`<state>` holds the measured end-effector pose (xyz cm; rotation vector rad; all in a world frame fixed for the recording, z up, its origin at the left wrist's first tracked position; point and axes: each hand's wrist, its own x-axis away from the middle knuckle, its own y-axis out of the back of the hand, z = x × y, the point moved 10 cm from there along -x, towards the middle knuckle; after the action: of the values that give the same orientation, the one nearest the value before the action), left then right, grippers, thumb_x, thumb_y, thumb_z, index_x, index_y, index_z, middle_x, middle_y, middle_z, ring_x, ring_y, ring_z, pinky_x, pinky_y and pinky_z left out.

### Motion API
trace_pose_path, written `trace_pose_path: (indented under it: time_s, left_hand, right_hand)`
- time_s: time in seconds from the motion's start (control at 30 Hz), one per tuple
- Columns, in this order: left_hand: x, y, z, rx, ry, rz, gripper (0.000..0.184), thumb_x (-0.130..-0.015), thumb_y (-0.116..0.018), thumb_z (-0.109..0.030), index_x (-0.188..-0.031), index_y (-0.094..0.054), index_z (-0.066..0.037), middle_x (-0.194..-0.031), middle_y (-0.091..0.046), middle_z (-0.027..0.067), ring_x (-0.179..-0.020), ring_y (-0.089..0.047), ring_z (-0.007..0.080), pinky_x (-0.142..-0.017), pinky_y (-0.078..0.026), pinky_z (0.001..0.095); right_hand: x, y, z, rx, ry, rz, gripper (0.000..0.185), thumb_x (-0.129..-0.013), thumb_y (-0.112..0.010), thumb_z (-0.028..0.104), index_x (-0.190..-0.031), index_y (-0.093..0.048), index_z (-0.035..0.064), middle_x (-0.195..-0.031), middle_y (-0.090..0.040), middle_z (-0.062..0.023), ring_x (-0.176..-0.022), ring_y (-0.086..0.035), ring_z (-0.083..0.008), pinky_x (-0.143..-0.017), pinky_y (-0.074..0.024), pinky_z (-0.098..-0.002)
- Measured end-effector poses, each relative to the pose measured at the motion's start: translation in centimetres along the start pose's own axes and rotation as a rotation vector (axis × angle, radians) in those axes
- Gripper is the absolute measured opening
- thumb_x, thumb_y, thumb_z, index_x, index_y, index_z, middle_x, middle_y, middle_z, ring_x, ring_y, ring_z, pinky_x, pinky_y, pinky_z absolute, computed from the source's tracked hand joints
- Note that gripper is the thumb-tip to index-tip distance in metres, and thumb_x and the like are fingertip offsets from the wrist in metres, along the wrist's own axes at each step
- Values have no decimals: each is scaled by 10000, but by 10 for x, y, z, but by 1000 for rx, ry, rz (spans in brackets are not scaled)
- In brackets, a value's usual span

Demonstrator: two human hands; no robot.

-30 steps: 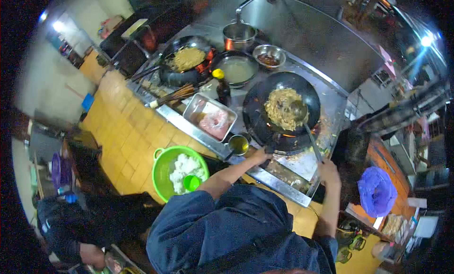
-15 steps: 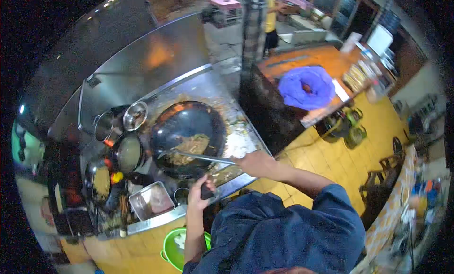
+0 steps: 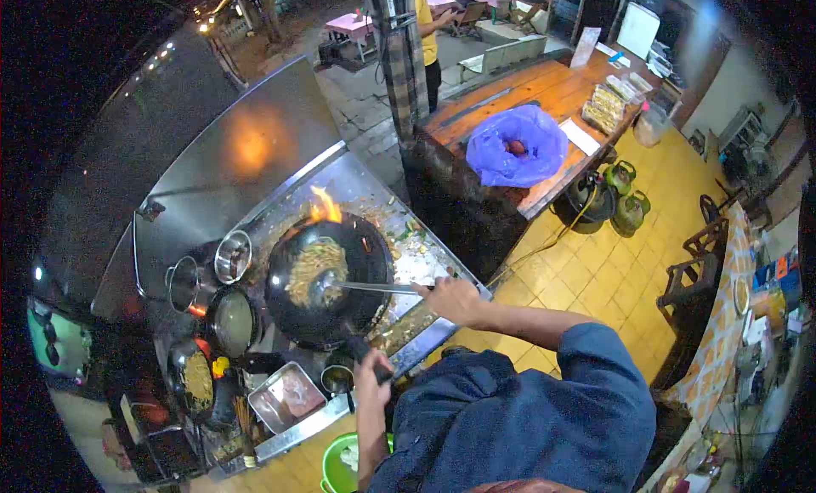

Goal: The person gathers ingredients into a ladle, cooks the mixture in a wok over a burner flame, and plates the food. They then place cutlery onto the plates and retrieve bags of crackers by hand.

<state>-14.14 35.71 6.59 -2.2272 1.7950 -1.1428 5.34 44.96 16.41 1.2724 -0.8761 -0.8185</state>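
Observation:
My right hand (image 3: 456,303) grips the long handle of a metal wok spatula (image 3: 374,287). Its head lies in fried noodles (image 3: 314,272) on the left side of a large black wok (image 3: 365,310). My left hand (image 3: 372,378) is closed round the dark wok handle (image 3: 384,372) at the near side. A flame (image 3: 324,206) rises at the wok's far rim. To the left are a pan of pale liquid (image 3: 232,321) and a smaller pan of noodles (image 3: 198,381).
Metal pots (image 3: 233,257) stand behind the pans. A metal tray (image 3: 287,398) and a small ladle cup (image 3: 337,379) sit along the stove's front edge. Below is a green basin (image 3: 333,466). A wooden counter (image 3: 450,127) holds a blue plastic bag (image 3: 517,144); gas cylinders (image 3: 629,212) stand beyond.
The noodles have moved toward the wok's far left side, with the spatula head among them. A flame has flared at the far rim. The camera view has shifted. Both hands keep their grips.

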Motion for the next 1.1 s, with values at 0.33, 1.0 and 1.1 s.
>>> trace_pose_path:
  time_s: [0.33,1.0,1.1]
  left_hand:
    - [-86,90,55,-197,-118,-149,113,-821,-577,-76,-900,-498,-60,-659,-513,47,-545,-513,158,-494,-447,302]
    - [-94,60,54,-3,216,-113,128,-838,-596,-158,-826,-550,-39,-676,-530,19,-582,-496,120,-514,-417,260]
    - [-58,10,14,221,134,-170,134,-838,-588,-140,-761,-509,-63,-644,-497,12,-576,-487,114,-520,-417,255]
  right_hand:
    - [-21,8,9,-265,-29,-109,524,-821,-466,153,-1337,-394,213,-816,-579,-177,-569,-603,-302,-511,-496,-419]
    - [-59,-81,52,-468,166,43,319,-824,-441,156,-1064,-495,-46,-845,-615,-194,-820,-624,-353,-608,-500,-464]
    - [-49,-14,17,-381,117,294,271,-801,-460,134,-1008,-541,-21,-860,-617,-182,-835,-622,-348,-656,-500,-452]
